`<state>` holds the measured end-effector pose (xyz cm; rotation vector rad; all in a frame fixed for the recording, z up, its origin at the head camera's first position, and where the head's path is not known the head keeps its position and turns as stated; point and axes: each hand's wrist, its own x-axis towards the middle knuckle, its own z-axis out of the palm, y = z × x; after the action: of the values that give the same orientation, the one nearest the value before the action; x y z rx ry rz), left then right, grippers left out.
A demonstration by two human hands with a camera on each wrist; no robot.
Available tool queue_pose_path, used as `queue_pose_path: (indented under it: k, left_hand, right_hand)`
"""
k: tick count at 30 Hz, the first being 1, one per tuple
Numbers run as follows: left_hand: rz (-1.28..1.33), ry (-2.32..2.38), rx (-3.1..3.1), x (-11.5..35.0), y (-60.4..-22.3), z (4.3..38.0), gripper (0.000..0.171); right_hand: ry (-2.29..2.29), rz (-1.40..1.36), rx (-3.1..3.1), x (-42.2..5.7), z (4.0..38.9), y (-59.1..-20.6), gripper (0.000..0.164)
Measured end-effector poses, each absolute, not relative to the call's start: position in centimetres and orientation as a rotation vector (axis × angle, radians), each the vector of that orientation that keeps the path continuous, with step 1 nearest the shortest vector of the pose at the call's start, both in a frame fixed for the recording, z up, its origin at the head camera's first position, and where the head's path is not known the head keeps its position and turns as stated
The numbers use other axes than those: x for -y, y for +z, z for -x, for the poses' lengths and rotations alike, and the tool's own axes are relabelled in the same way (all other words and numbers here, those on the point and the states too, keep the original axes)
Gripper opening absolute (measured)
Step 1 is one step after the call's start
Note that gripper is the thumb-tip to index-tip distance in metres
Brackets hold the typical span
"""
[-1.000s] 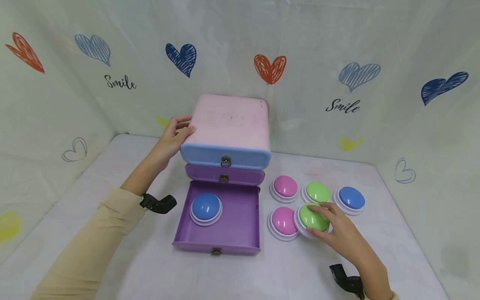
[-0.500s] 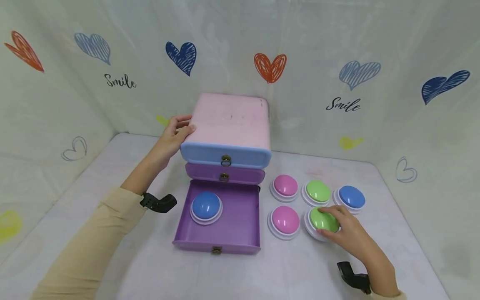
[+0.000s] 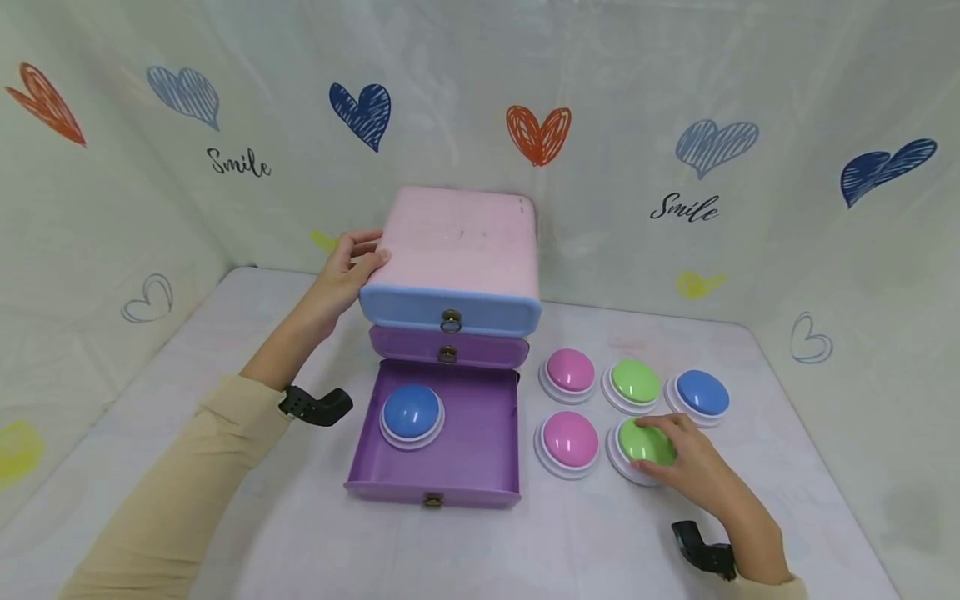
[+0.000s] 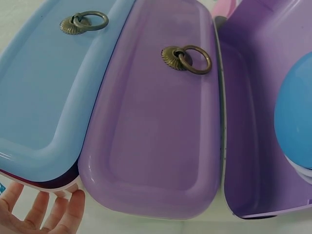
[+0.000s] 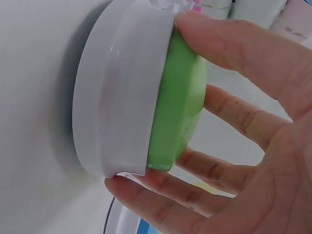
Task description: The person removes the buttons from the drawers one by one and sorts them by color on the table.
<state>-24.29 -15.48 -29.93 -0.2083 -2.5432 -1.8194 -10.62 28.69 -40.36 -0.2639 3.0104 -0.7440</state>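
My right hand (image 3: 693,467) holds a green buzzer button (image 3: 651,443) by its dome and white base, thumb on one side and fingers on the other. In the right wrist view, the base of this green buzzer button (image 5: 117,92) sits at the table surface. My left hand (image 3: 341,279) touches the left side of a pink drawer box (image 3: 461,237), with the thumb at its top edge. The left wrist view shows the fingers (image 4: 68,214) fairly straight against the box's side. An open purple drawer (image 3: 468,458) holds a blue buzzer button (image 3: 412,415).
Two pink buzzer buttons, a front one (image 3: 572,442) and a back one (image 3: 570,373), stand right of the drawer. Behind the held one are another green button (image 3: 635,383) and a blue button (image 3: 701,395). The blue top drawer (image 3: 408,308) and purple middle drawer (image 3: 405,346) are closed.
My right hand has moved the green buzzer button slightly right, away from the front pink button, and down to the table. The left hand and the drawers have stayed put.
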Motion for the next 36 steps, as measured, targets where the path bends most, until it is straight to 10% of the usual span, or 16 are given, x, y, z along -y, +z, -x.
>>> queue_pose_path:
  k: [36]
  left_hand:
    - [0.201,-1.816,2.539,15.6,-30.1,24.2,0.057]
  right_hand:
    - [-0.736,0.364,-3.113,-27.5,10.4,-39.8,0.041]
